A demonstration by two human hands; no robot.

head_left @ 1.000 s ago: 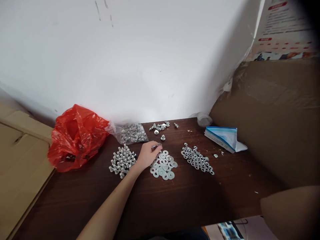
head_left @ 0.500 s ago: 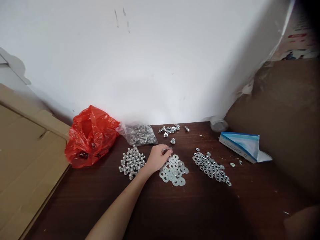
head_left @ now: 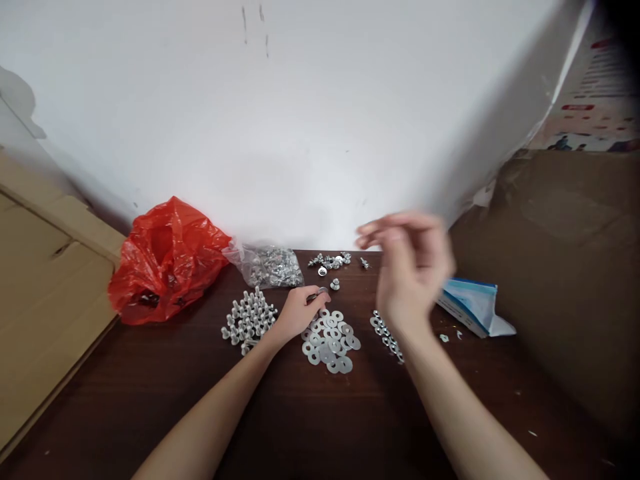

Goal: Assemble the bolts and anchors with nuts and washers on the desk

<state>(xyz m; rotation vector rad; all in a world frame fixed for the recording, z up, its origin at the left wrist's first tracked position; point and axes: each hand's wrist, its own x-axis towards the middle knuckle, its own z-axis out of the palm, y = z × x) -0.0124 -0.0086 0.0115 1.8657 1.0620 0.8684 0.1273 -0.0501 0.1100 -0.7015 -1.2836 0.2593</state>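
"Two bare hands show in our only view, from the head. What are the fingers doing?"

"Our left hand (head_left: 303,310) pinches a thin metal disc (head_left: 323,291), probably a washer, between thumb and fingertips. Our right hand (head_left: 413,267) is raised and blurred, its fingers curled; we can't make out whether they hold anything."

"What lies around them?"

"Just nearer us than the left fingertips, loose washers (head_left: 327,352) overlap in a pile. Left of those fingers are bolts (head_left: 249,319); just beyond them sits a lone fastener (head_left: 335,285), then a cluster of fasteners (head_left: 331,262). Nuts (head_left: 384,331) lie below the right fingers, partly hidden by that wrist."

"What could go wrong?"

"We judge the disc might slip, since only fingertips grip it. Our left forearm passes close to the bolts, so a sideways brush could topple some. A careless drop of the right hand could scatter the nuts."

"And the materials?"

"The washers are flat, dull silver rings; the nuts, smaller and shinier. The pale, stubby bolts mostly stand stem-up on a dark, wood-grained table (head_left: 300,427). Beyond the left fingers and leftward, we find a clear plastic bag (head_left: 275,267) of metal pieces and a glossy, crinkled red bag (head_left: 170,260)."
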